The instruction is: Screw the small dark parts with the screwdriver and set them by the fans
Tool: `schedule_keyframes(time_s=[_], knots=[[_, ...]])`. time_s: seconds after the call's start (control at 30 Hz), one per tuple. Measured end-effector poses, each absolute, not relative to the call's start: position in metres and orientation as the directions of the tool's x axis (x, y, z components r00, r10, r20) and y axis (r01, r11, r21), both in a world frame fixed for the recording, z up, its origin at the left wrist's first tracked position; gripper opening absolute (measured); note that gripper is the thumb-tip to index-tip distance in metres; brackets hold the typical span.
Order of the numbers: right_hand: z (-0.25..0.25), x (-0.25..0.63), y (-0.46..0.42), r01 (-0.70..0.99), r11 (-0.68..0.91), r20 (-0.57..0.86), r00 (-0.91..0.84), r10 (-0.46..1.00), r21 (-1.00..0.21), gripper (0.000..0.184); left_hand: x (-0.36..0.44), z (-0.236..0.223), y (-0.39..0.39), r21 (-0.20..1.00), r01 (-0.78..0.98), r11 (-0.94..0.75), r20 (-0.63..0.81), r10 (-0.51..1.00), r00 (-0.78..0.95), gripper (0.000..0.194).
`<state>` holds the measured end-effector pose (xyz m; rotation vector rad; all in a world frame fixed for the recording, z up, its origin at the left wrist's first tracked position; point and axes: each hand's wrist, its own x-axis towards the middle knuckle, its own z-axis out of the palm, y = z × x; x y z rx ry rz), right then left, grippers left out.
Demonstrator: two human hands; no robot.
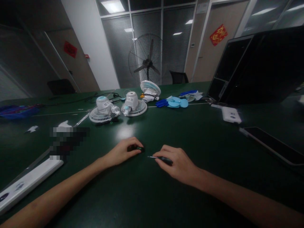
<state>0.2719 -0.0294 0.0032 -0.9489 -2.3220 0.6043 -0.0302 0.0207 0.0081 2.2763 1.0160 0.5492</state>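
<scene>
Far out to the left of my left fingers, a blue bundle lay on the dark green table. A white scrap lay nearer to them, and a long white case stretched below and to their left, close to my forearm. Beyond my left fingers, a little to their left, a white fan head sat with its round grille down.

My left fingers were curled, pinching a small dark piece against the thumb (it had a hint of green, but was too blurred for me to say what it was). Straight beyond them sat a second fan head, grille down too, and beyond the gap between my two sets of fingers a third fan head was tipped with its grille up.

In my right fingers I gripped a dark-handled screwdriver, its thin shaft pointing left at the small dark piece, near it but not touching. Well beyond my right fingers lay blue gloves and, just beside them, light-blue fan blades. Farther to the right of my right fingers were a white box, a large black screen behind it, and a flat dark tablet.
</scene>
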Motion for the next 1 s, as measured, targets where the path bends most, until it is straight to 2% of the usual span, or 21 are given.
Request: schedule_keyframes(time_s=[0.17, 0.47, 0.67, 0.83, 1.0], knots=[[0.004, 0.271, -0.031, 0.499, 0.653, 0.311, -0.604, 0.734, -0.57, 0.022, -0.002, 0.011, -0.006, 0.708, 0.423, -0.566, 0.139, 0.699, 0.702, 0.019], [-0.001, 0.27, -0.029, 0.493, 0.677, 0.328, -0.619, 0.714, -0.546, 0.02, -0.004, 0.009, -0.003, 0.711, 0.396, -0.581, 0.156, 0.68, 0.717, 0.018], [0.0, 0.267, -0.027, 0.426, 0.687, 0.347, -0.634, 0.691, -0.589, 0.024, 0.0, 0.004, -0.003, 0.71, 0.376, -0.595, 0.162, 0.658, 0.735, 0.018], [0.001, 0.267, -0.028, 0.442, 0.673, 0.353, -0.609, 0.71, -0.592, 0.022, 0.003, 0.006, -0.007, 0.686, 0.414, -0.599, 0.158, 0.678, 0.718, 0.019], [-0.001, 0.269, -0.029, 0.452, 0.657, 0.37, -0.571, 0.733, -0.604, 0.021, 0.0, 0.009, -0.008, 0.666, 0.382, -0.641, 0.174, 0.631, 0.756, 0.018]])
